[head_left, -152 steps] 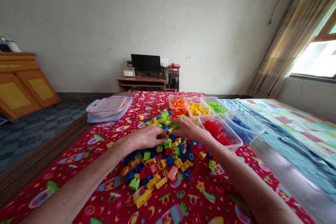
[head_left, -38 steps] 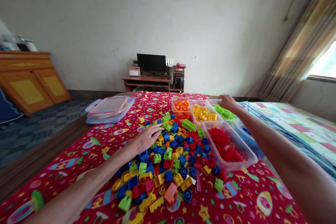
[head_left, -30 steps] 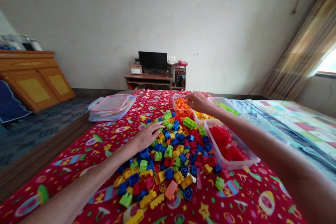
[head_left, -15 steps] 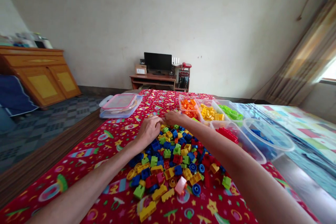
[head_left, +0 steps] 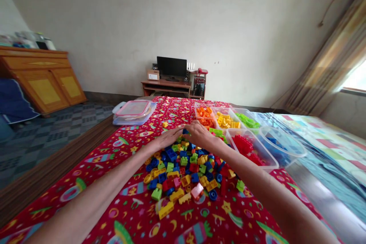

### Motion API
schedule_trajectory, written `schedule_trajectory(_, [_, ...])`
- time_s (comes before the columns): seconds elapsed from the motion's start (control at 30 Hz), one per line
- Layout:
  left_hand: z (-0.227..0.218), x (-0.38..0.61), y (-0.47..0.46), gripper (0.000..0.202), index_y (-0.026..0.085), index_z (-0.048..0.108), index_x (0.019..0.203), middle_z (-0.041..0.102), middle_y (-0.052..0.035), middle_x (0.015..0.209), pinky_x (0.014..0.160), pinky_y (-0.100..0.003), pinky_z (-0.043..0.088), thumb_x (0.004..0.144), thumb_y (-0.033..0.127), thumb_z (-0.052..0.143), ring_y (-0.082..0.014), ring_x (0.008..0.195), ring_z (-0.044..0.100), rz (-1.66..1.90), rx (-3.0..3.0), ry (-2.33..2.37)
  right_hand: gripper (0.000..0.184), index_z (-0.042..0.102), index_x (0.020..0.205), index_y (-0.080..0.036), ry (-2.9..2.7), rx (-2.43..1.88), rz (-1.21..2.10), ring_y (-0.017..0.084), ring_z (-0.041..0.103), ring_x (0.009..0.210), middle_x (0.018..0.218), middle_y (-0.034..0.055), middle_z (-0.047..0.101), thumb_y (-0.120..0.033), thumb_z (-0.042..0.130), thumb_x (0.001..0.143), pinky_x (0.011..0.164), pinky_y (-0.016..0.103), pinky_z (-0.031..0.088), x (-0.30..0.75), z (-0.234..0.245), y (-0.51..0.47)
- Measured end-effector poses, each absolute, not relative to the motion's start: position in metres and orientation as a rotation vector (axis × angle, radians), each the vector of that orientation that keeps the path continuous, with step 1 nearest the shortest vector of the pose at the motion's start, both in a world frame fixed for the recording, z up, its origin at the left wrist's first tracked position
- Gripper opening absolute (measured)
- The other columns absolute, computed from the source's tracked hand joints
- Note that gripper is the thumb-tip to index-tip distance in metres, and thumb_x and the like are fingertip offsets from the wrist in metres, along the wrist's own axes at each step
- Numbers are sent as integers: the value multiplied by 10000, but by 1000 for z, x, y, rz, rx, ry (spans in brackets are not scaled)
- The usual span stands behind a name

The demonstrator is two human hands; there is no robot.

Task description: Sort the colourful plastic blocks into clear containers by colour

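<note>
Head view, hands (head_left: pixel 168 139) (head_left: pixel 200 134) open, touching plastic bricks (head_left: pixel 184 161)

off-white wall (head_left: pixel 114 34) | wooden cabinet (head_left: pixel 42 91) left | desk (head_left: pixel 166 83) ahead | curtained window (head_left: pixel 356 78) right

Left hand (head_left: pixel 168 138), right hand (head_left: pixel 200 134) touching far edge of plastic brick pile (head_left: pixel 183 167), apparently holding nothing.

Pile of plastic building bricks (head_left: pixel 183 171): 1, bricks too many to count
Loose yellow brick (head_left: pixel 165 124): 1, just beyond pile
Hands: 2, left hand (head_left: pixel 167 138) and right hand (head_left: pixel 200 134), at pile's far edge
Clear plastic bins (head_left: pixel 265 162): 5, beyond and right of pile
Lidded tub (head_left: pixel 134 109): 1, beyond and left of pile
Computer monitor (head_left: pixel 171 68): 1, far beyond pile
</note>
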State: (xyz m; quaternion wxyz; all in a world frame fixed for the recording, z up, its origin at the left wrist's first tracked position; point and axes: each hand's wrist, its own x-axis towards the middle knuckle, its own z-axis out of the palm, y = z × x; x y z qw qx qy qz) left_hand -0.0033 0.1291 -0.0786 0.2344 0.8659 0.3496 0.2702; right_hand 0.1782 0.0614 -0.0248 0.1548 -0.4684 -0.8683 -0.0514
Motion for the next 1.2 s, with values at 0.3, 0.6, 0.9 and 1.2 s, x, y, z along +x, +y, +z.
schedule_trajectory(0.3, [-61, 10, 96, 292, 174, 599, 798, 658, -17, 791, 678, -273, 502, 855, 381, 401, -171, 731, 590, 741, 2526, 913, 464, 616, 1204, -168, -2214, -1521, 184, 213, 629, 1037, 1109, 89, 691, -149, 650, 741, 911, 305, 454, 210, -13, 19])
schedule_trajectory(0.6, [-53, 4, 74, 513, 184, 606, 1141, 665, -54, 1169, 972, -348, 459, 669, 108, 420, -205, 1090, 598, 826, 2549, 962, 559, 618, 1225, -142, -2196, -1534, 286, 228, 638, 1012, 1082, 104, 700, -266, 736, 692, 856, 293, 468, 214, -3, 10])
schedule_trajectory(0.9, [-36, 54, 82, 417, 160, 643, 1130, 684, -73, 1149, 947, -316, 470, 818, 177, 366, -200, 1057, 628, 729, 2559, 1193, 349, 662, 1164, -144, -2255, -1487, 227, 207, 652, 973, 1004, 111, 719, -249, 570, 843, 851, 276, 452, 217, -13, 4])
schedule_trajectory(1.2, [-42, 60, 90, 279, 202, 755, 910, 749, -40, 962, 859, -273, 487, 765, 212, 517, -210, 922, 669, 650, 2571, 1343, 516, 644, 1190, -121, -2143, -1482, 192, 188, 650, 961, 1032, 107, 714, 11, 476, 720, 860, 242, 463, 226, -16, 8])
